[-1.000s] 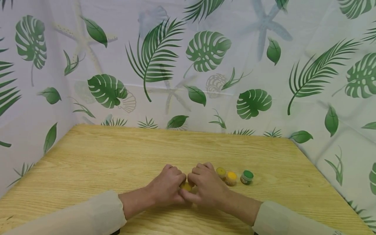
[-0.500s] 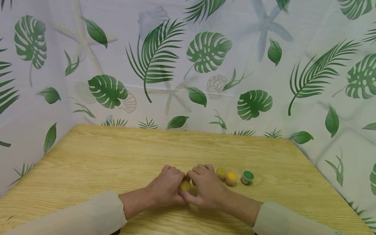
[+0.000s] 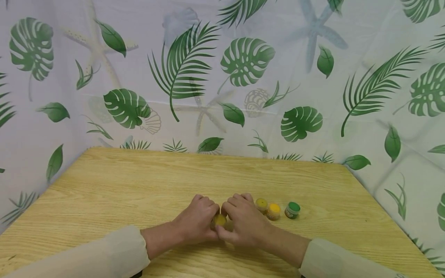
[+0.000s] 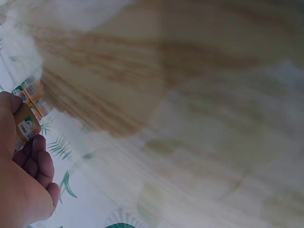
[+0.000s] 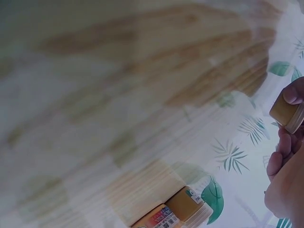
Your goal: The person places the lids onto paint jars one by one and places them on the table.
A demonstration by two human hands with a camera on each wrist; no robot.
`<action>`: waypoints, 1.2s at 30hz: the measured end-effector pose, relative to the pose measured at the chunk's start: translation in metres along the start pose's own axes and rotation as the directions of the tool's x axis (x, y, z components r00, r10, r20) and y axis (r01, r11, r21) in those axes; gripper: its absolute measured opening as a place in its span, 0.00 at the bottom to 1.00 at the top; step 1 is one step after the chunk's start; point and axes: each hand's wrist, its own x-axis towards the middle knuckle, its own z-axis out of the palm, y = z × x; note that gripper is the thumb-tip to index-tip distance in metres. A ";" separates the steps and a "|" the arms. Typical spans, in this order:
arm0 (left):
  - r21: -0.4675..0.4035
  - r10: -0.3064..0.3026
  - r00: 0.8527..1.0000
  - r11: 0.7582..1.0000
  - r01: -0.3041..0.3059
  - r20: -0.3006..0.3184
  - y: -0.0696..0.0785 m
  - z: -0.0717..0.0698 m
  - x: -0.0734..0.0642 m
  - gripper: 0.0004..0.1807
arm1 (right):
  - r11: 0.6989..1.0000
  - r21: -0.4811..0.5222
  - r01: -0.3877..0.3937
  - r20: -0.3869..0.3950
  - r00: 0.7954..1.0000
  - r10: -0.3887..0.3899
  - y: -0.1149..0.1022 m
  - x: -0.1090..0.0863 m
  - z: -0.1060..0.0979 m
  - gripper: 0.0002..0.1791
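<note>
Both hands meet low in the middle of the head view around a small ochre paint jar. My left hand grips it from the left, fingers curled. From the other side my right hand pinches the jar, its thumb along the near side. The left wrist view shows the jar's printed label between thumb and fingers. In the right wrist view, the thumb presses the ochre body, and a clear lid lies toward the palm. Part of the jar is hidden by the fingers.
Just right of my right hand stand an olive-yellow paint jar and a bright yellow paint jar, side by side. A green paint jar stands a little farther right. Leaf-printed cloth rises behind the wooden table.
The jar has shifted slightly left and tilted between the fingers, so more of its round ochre face shows than a second ago. Both hands have stayed almost in place.
</note>
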 end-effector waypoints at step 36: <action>-0.113 -0.117 0.982 0.984 0.134 0.149 -0.006 -0.014 -0.006 0.14 | 0.995 -0.097 -0.008 0.105 0.994 0.018 0.021 -0.003 -0.006 0.20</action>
